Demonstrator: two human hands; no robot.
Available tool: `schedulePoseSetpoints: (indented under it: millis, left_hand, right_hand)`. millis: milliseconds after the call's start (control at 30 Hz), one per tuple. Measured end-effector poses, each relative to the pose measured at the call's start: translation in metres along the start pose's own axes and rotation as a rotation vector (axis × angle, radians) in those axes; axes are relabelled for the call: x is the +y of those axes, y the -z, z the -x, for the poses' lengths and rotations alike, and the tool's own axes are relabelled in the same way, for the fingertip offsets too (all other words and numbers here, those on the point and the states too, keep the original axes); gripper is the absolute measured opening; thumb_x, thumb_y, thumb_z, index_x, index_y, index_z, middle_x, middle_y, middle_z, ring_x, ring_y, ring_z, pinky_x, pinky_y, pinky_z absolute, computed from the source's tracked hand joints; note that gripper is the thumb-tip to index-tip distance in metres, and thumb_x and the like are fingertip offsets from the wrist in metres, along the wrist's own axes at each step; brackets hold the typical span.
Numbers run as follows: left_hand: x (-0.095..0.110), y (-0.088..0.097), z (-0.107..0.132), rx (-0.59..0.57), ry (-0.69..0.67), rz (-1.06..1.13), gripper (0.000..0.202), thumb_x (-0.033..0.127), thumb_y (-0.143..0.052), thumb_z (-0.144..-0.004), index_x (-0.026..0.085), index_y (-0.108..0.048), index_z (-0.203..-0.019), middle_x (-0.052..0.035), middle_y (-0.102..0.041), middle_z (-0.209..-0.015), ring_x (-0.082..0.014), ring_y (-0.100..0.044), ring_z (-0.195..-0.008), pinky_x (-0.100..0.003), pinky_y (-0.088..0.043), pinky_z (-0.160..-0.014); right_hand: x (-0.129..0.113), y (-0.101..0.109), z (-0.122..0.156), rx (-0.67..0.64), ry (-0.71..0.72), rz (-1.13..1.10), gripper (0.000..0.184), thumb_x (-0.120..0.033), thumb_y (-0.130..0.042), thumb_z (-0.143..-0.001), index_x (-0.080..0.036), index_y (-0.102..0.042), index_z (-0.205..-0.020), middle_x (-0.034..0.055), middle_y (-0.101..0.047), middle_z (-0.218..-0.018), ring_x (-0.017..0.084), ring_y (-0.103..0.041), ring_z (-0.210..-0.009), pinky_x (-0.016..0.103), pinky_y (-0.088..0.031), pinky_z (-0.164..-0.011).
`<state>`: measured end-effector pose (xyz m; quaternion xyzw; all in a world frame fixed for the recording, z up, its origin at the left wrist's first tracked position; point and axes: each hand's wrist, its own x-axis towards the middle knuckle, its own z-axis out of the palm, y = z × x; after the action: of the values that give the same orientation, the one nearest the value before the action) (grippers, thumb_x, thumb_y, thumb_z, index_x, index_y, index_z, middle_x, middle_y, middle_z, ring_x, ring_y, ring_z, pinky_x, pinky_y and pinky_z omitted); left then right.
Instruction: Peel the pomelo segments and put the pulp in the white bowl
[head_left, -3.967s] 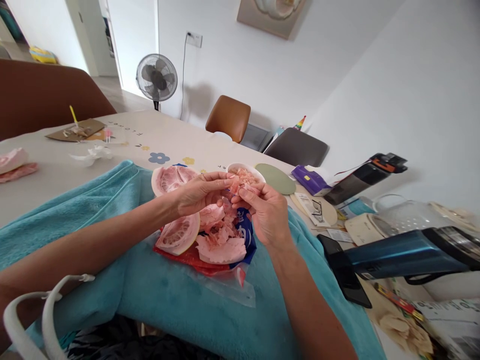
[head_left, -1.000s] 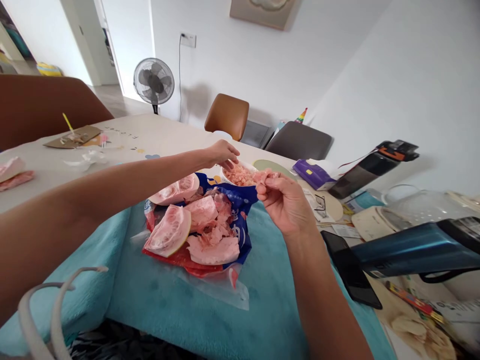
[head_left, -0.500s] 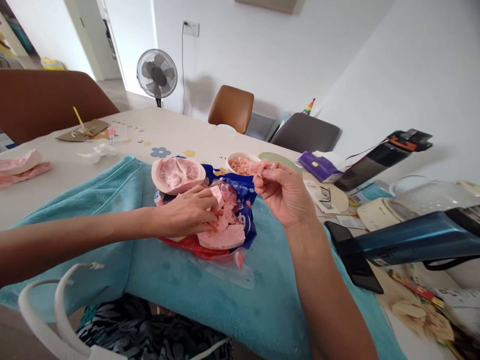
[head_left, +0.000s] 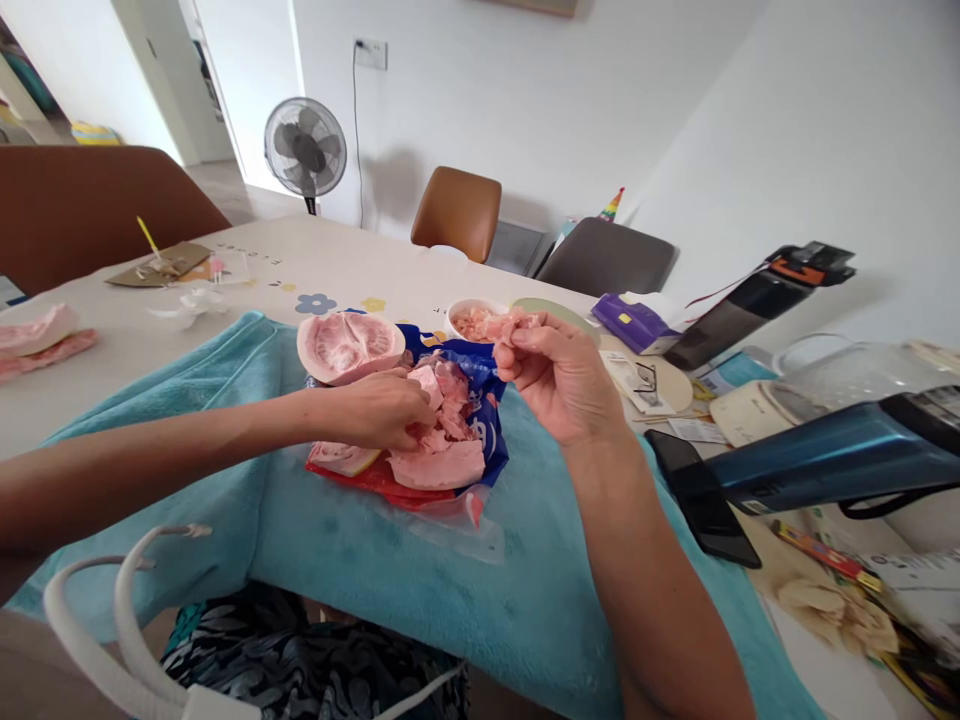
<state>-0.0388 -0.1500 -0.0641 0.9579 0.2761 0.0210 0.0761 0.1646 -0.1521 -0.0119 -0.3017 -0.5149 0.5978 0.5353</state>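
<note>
I see a fan (head_left: pixel 305 150) left of the tan chair (head_left: pixel 456 212), a dark grey chair (head_left: pixel 609 256) to its right and, farther right, a purple packet (head_left: pixel 634 322) and a blue bottle (head_left: pixel 817 455).

The peels (head_left: pixel 436 467) lie on the bag (head_left: pixel 493 447), before the bowl (head_left: pixel 451 323).
</note>
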Motion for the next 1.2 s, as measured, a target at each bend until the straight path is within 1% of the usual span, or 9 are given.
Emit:
schedulePoseSetpoints:
  millis: [200, 367, 500, 600, 700, 800, 933, 1100, 1200]
  left_hand:
    - [0.002, 0.019, -0.001, -0.122, 0.225, 0.203, 0.004, 0.019, -0.052, -0.069, 0.021, -0.054, -0.072, 0.0008, -0.054, -0.066, -0.0163, -0.048, -0.066, -0.028, -0.026, -0.057]
    - [0.005, 0.020, -0.006, -0.056, 0.287, 0.381, 0.005, 0.020, -0.054, -0.068, 0.019, -0.053, -0.073, 0.0010, -0.055, -0.070, -0.0150, -0.049, -0.069, -0.026, -0.031, -0.057]
    - [0.003, 0.017, -0.007, -0.009, 0.363, 0.719, 0.001, 0.018, -0.057, -0.067, 0.017, -0.057, -0.068, 0.0019, -0.054, -0.064, -0.0124, -0.050, -0.063, -0.024, -0.037, -0.057]
    - [0.002, 0.017, -0.005, -0.045, 0.392, 1.055, 0.004, 0.018, -0.058, -0.069, 0.016, -0.061, -0.067, 0.0010, -0.055, -0.065, -0.0110, -0.052, -0.061, -0.023, -0.042, -0.057]
    - [0.000, 0.016, -0.004, -0.068, 0.442, 1.239, 0.004, 0.018, -0.061, -0.068, 0.015, -0.064, -0.069, 0.0015, -0.054, -0.063, -0.0095, -0.050, -0.056, -0.022, -0.042, -0.053]
    - [-0.003, 0.015, -0.004, -0.047, 0.454, 1.265, 0.007, 0.022, -0.066, -0.071, 0.015, -0.066, -0.072, 0.0008, -0.056, -0.063, -0.0088, -0.051, -0.055, -0.020, -0.040, -0.049]
    - [-0.004, 0.016, -0.004, -0.056, 0.443, 1.286, 0.021, 0.030, -0.066, -0.076, 0.015, -0.061, -0.062, 0.0013, -0.052, -0.059, -0.0072, -0.047, -0.051, -0.019, -0.038, -0.046]
    - [-0.003, 0.020, -0.002, -0.081, 0.461, 1.324, 0.008, 0.021, -0.064, -0.073, 0.015, -0.064, -0.066, 0.0004, -0.056, -0.061, -0.0086, -0.051, -0.054, -0.019, -0.044, -0.049]
    - [-0.002, 0.021, -0.002, -0.050, 0.506, 1.312, 0.009, 0.014, -0.061, -0.069, 0.016, -0.067, -0.074, -0.0003, -0.060, -0.065, -0.0102, -0.055, -0.057, -0.021, -0.048, -0.051]
  right_hand:
    - [0.002, -0.001, 0.000, 0.004, -0.020, -0.006, 0.010, -0.012, -0.065, -0.070, -0.016, -0.061, -0.062, -0.0013, -0.062, -0.066, 0.007, -0.057, -0.055, 0.018, -0.049, -0.048]
    - [0.007, -0.003, 0.000, -0.011, -0.059, -0.001, 0.009, -0.012, -0.064, -0.069, -0.017, -0.062, -0.061, -0.0015, -0.062, -0.060, 0.008, -0.056, -0.053, 0.019, -0.049, -0.047]
    - [0.010, -0.005, 0.000, -0.032, -0.095, 0.027, 0.005, -0.015, -0.064, -0.069, -0.016, -0.063, -0.064, 0.0023, -0.068, -0.069, 0.009, -0.057, -0.054, 0.019, -0.049, -0.047]
    - [0.011, -0.006, 0.001, -0.037, -0.089, 0.012, 0.004, -0.015, -0.065, -0.068, -0.016, -0.063, -0.065, 0.0043, -0.071, -0.075, 0.009, -0.058, -0.055, 0.020, -0.049, -0.047]
    - [0.010, -0.006, 0.002, -0.039, -0.092, 0.006, 0.003, -0.014, -0.064, -0.068, -0.015, -0.063, -0.065, 0.0038, -0.071, -0.075, 0.009, -0.059, -0.055, 0.019, -0.049, -0.047]
    - [0.010, -0.007, 0.002, -0.054, -0.093, 0.009, 0.004, -0.015, -0.064, -0.069, -0.015, -0.064, -0.064, 0.0044, -0.072, -0.079, 0.009, -0.059, -0.054, 0.019, -0.051, -0.048]
    - [0.011, -0.007, 0.002, -0.051, -0.085, 0.002, 0.003, -0.015, -0.064, -0.068, -0.015, -0.064, -0.065, 0.0046, -0.072, -0.078, 0.009, -0.059, -0.054, 0.020, -0.051, -0.048]
    - [0.011, -0.007, 0.002, -0.058, -0.097, -0.001, 0.004, -0.015, -0.065, -0.067, -0.016, -0.063, -0.064, 0.0022, -0.067, -0.065, 0.009, -0.058, -0.052, 0.020, -0.051, -0.047]
    - [0.012, -0.007, 0.001, -0.053, -0.095, -0.005, 0.004, -0.015, -0.065, -0.067, -0.016, -0.063, -0.065, 0.0039, -0.071, -0.074, 0.009, -0.059, -0.053, 0.020, -0.050, -0.047]
